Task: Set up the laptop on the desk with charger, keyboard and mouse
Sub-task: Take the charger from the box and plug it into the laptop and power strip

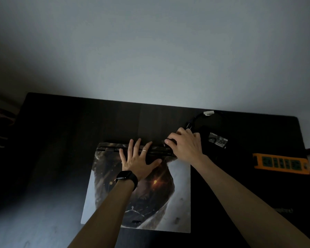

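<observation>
The left hand [139,159] lies flat, fingers spread, on the closed laptop [138,190] under it, near the far edge. The right hand [184,143] curls at the laptop's far right corner, fingers bent around something dark I cannot make out; the charger brick [216,139] sits just right of it

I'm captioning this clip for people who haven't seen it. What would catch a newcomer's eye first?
The closed laptop with its pale, picture-covered lid, lying mid-desk under the flat left hand. Next, the right hand curled at the laptop's far right corner, beside the black charger brick. Then the orange power strip at the dark desk's right edge.
</observation>
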The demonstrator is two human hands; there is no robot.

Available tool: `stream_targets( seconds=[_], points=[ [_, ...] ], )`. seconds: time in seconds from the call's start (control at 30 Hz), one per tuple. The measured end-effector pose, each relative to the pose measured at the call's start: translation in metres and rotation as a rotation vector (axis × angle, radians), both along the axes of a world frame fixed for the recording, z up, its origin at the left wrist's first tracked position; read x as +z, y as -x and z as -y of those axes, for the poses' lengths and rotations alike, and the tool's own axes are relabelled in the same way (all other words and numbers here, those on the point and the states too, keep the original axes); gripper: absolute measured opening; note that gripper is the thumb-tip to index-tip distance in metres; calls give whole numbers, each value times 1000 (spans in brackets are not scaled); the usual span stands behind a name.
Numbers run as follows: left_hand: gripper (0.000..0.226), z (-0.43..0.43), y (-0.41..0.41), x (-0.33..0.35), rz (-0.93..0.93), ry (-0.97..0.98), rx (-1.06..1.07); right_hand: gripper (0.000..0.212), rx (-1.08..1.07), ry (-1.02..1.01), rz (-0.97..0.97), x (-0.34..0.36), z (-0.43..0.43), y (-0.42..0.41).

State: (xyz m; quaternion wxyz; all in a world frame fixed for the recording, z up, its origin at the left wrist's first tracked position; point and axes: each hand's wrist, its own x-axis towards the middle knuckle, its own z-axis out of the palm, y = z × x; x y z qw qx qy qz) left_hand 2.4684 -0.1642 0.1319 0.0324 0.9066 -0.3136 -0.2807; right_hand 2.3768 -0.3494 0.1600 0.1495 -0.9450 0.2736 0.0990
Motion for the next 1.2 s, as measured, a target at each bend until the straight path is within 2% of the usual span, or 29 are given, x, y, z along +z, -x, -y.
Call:
stream_targets(
  seconds=[0.1,0.23,0.47,0.63,0.8,0.93,1.07,1.2],
  points=[
    [82,1,-1,-3,-20,-6,4,35,-47,-137,-148,-5,8,-11],
    [82,2,-3,-4,-19,-18,1,39,-126,-248,-188,-14,12,-18],
    [81,1,-2,-6,-26,-19,0,35,-75,-270,-181,-23,12,-13],
    [82,1,-2,-8,-29,-19,-2,34,-26,-316,-254,-22,20,-15],
    [81,2,-3,-7,-31,-23,-8,33,-9,-322,-248,-25,16,-14],
    [79,2,-2,-6,-25,-27,-3,38,-85,-377,-214,-29,8,-17],
    [87,14,-23,7,76,-108,-166,30,-123,-391,-135,-26,5,-8],
    [99,44,-47,18,-17,-240,-246,30,-157,-333,-119,-15,1,-3]
  ],
)
